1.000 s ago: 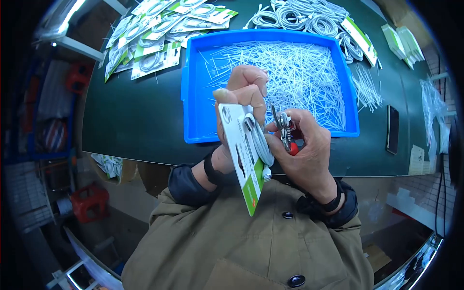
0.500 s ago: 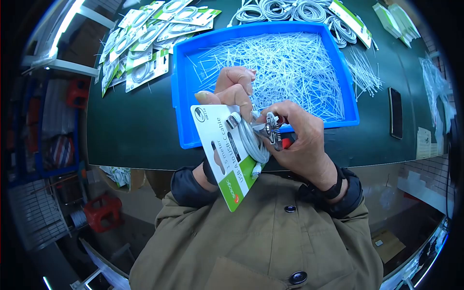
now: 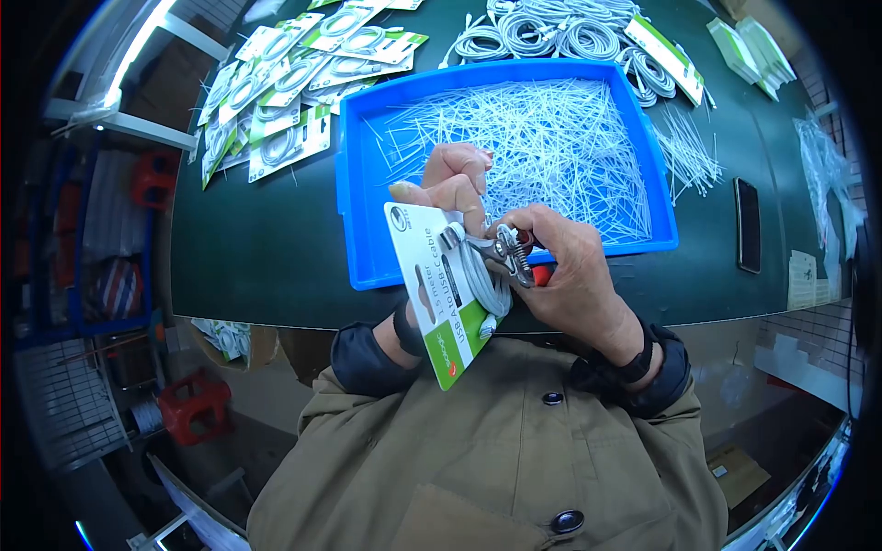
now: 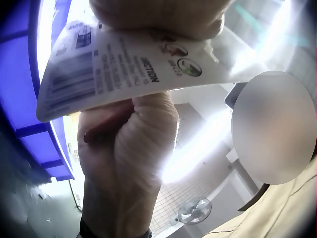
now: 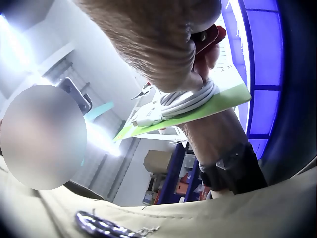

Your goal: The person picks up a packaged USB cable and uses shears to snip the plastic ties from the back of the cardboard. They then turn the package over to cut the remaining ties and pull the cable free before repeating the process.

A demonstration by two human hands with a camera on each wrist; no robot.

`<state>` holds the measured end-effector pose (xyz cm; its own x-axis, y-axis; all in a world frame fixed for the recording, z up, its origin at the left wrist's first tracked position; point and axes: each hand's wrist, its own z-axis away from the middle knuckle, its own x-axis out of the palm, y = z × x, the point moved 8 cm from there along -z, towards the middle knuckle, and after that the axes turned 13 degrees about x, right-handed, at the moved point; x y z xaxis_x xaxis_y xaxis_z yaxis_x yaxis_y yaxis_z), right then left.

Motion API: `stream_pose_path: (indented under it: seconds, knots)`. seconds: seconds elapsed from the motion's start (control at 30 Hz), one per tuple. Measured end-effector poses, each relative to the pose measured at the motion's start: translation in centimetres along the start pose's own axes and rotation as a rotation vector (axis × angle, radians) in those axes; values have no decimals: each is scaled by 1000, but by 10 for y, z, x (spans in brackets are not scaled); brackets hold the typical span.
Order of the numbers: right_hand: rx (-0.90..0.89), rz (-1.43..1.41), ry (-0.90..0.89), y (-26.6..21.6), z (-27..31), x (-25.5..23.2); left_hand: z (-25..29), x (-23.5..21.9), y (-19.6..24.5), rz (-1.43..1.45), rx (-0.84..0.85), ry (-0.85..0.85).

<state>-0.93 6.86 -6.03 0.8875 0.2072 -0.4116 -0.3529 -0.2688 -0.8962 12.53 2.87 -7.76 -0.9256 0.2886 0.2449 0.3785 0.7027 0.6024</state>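
In the head view my left hand (image 3: pixel 450 179) grips a white and green cable card (image 3: pixel 418 239) from behind, its printed front turned up and tilted. A coiled white USB cable (image 3: pixel 482 285) lies against the card's right side. My right hand (image 3: pixel 574 266) grips small spring-loaded cutters (image 3: pixel 513 250) with red handles, their jaws pointing left at the top of the coil, right by the left fingers. The jaw tips are partly hidden there. The card's barcode back (image 4: pixel 124 74) shows in the left wrist view. The coil (image 5: pixel 190 101) shows below the right hand in the right wrist view.
Behind the hands is a blue tray (image 3: pixel 344 211) full of thin white cable ties (image 3: pixel 570 138). Carded cables (image 3: pixel 285 147) pile up at the left, bare coiled cables (image 3: pixel 588 39) at the back. More ties (image 3: pixel 687 151) and a phone (image 3: pixel 748 225) lie at the right.
The card has turned so its front faces the head camera more. The cutters have swung round and moved left, their jaws now at the top of the coil. Both hands keep their hold.
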Motion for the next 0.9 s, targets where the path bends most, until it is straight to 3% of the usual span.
stream_pose_path:
  seconds: [0.1, 0.3, 0.4, 0.47, 0.53, 0.67, 0.73, 0.8, 0.87, 0.9]
  knots:
    - [-22, 34, -8, -4, -2, 1, 2, 2, -4, 23, -18, 17]
    - [96, 10, -24, 5, -3, 5, 4, 6, -7, -41, -86, -9]
    - [313, -217, -103, 23, -4, 6, -1, 2, -5, 59, -147, 40]
    - [503, -716, -160, 36, -3, 11, -1, -1, -8, 152, -171, 73]
    - [696, -1224, -209, 44, 3, 21, -2, 0, -4, 139, -207, -7]
    - [573, -1540, -279, 31, 0, 7, 4, -5, -7, 131, -207, 27]
    - [584, -1465, -255, 34, 1, 0, 5, -11, -2, 170, -295, 106]
    - [599, -1420, -246, 37, 0, -1, -11, -11, 12, 266, -176, -82]
    - [598, -1404, -244, 39, 0, -1, -17, -19, 21, 447, -147, -162]
    - [609, -1379, -240, 39, -1, -1, -14, -31, 30, 483, -156, -125]
